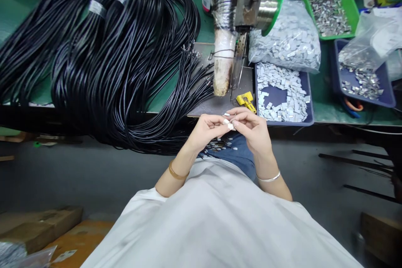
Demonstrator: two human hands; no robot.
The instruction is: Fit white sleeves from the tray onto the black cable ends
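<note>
My left hand [209, 129] and my right hand [252, 127] meet at the front edge of the bench, fingertips pinched together. Small white bits show at the fingertips, but what the fingers hold is too small and covered to make out. Just beyond my right hand lies a yellow tool [246, 101], perhaps a small cutter or stripper. Below the hands, black cable ends with small pale tips [220, 145] rest over my lap. To the right, a dark blue tray [310, 109] carries many small whitish flat pieces [282, 111].
Big bundles of black cable [125, 50] cover the left bench. Behind my hands stand a taped duct [222, 63] and a solder wire spool [272, 12]. Further right are a bag of pale pieces [285, 37], a green tray [354, 12] and a blue bin [389, 98] with metal parts.
</note>
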